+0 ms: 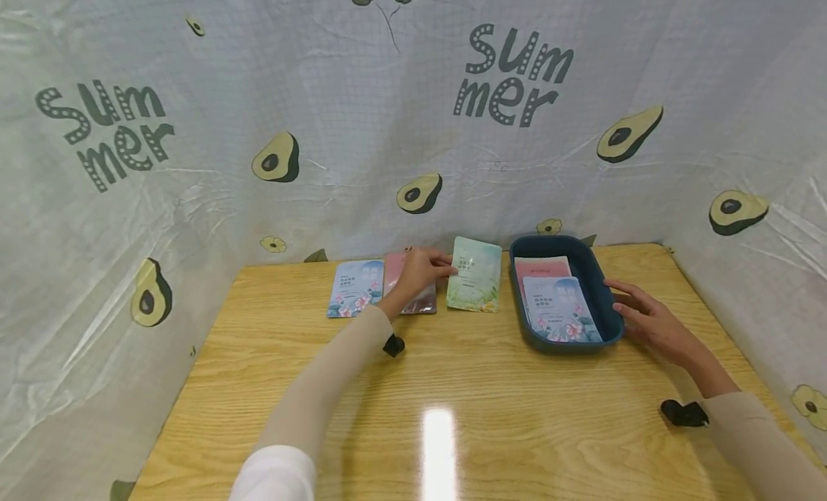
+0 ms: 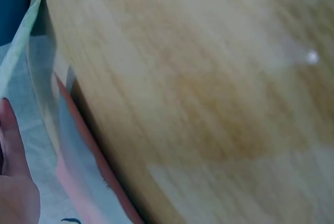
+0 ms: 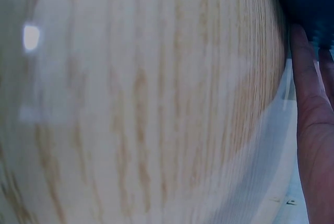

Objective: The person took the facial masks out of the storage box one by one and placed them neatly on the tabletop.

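Observation:
My left hand (image 1: 421,268) pinches the left edge of a green sachet (image 1: 474,275), which looks like a sheet-mask packet with flowers printed along its bottom. In the left wrist view the sachet (image 2: 20,44) shows edge-on, raised off the table, just beyond a finger (image 2: 11,140). Beneath my left forearm lies a pink sachet (image 1: 423,300), partly hidden by the hand. My right hand (image 1: 655,325) rests its extended fingers against the right wall of a dark blue plastic basket (image 1: 539,345). Inside the basket a blue floral sachet (image 1: 558,307) overlaps a pink one (image 1: 545,266).
Another blue floral sachet (image 1: 355,289) lies left of the pink one on the wooden table (image 1: 362,415). A hanging sheet (image 1: 349,128) printed with avocados encloses the table at the back and sides. The basket stands near the table's back right corner.

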`<action>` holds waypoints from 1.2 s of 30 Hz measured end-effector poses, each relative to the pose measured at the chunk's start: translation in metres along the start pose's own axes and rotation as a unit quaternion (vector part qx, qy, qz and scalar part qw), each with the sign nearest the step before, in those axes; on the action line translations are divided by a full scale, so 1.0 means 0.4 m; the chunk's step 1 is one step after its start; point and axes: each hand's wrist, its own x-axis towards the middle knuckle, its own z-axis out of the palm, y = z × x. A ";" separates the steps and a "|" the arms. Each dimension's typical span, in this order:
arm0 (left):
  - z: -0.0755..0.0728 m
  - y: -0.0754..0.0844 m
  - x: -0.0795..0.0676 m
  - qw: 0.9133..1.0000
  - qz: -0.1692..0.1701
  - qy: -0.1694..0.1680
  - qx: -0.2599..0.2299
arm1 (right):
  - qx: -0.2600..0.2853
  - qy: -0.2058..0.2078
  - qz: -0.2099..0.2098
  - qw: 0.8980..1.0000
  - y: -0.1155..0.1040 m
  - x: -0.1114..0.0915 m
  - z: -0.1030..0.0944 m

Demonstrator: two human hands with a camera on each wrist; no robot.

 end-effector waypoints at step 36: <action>-0.058 -0.040 0.023 0.990 -0.082 -0.109 -0.032 | 0.027 -0.004 -0.017 0.999 0.011 0.001 0.001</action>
